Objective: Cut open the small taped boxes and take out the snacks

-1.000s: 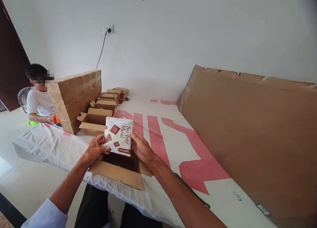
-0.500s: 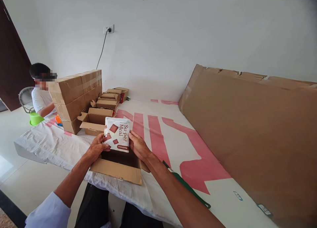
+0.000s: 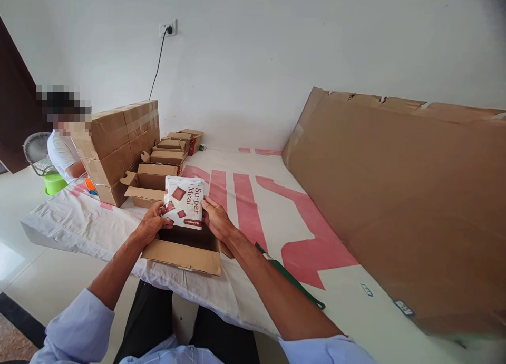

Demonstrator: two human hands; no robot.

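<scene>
Left hand (image 3: 152, 224) and right hand (image 3: 215, 220) grip the packet (image 3: 184, 202) over the open box (image 3: 185, 248).

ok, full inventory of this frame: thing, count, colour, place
pouch: 1, white with brown squares, held over the open box
open box: 1, brown, table's near edge
sealed cartons: stack, brown, far left
open small boxes: several, brown, behind the pouch
cardboard sheet: 1, brown, leaning on the wall at right
table cover: 1, white and pink
green strip: 1, by the right forearm
person: 1, white shirt, far left
left hand: grips the pouch
right hand: grips the pouch
</scene>
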